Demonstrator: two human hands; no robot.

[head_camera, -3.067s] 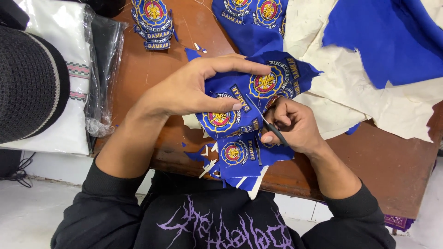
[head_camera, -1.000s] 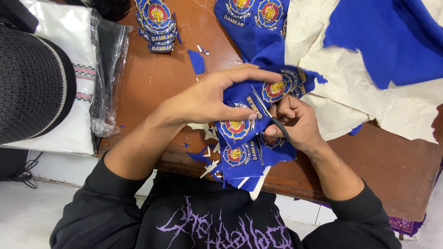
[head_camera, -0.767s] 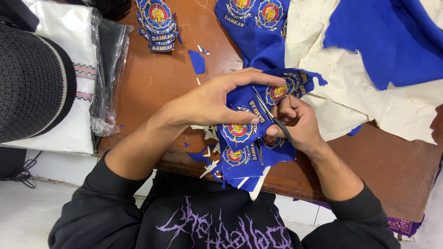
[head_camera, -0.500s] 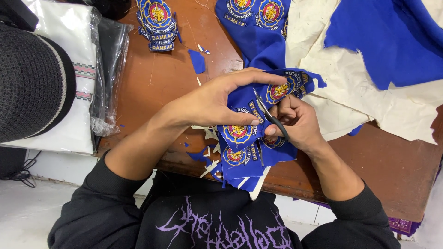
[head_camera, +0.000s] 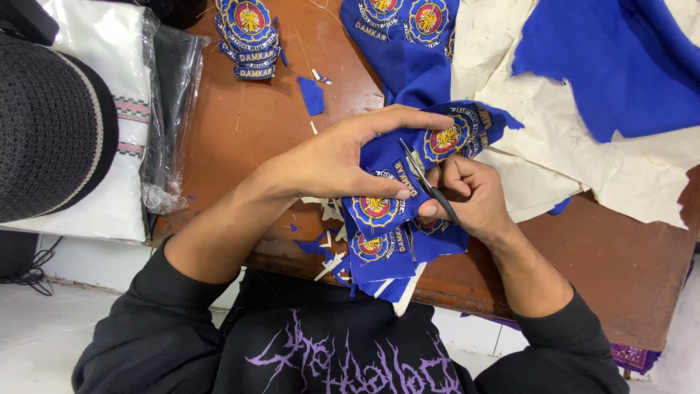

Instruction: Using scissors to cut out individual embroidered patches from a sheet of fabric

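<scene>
A strip of blue cloth (head_camera: 379, 252) with several round embroidered badges hangs over the near edge of the brown wooden table (head_camera: 240, 124). My left hand (head_camera: 343, 157) grips the strip from above, thumb under one badge and fingers stretched across the cloth. My right hand (head_camera: 467, 193) holds small black-handled scissors (head_camera: 426, 179), whose blades point up-left into the cloth between two badges. The lower part of the strip lies half hidden under both hands.
A stack of cut badges (head_camera: 248, 33) lies at the far left of the table, more uncut badge cloth (head_camera: 405, 22) at the far middle. Cream backing sheets (head_camera: 547, 153) and plain blue fabric (head_camera: 612, 66) cover the right. A plastic-wrapped white bundle (head_camera: 124, 109) and a black knitted cap (head_camera: 44, 131) are left. Snippings (head_camera: 324, 241) litter the edge.
The strip has been drawn a little further up and right across the table, and the scissors have worked along the cloth between the badges. Both hands keep their hold.
</scene>
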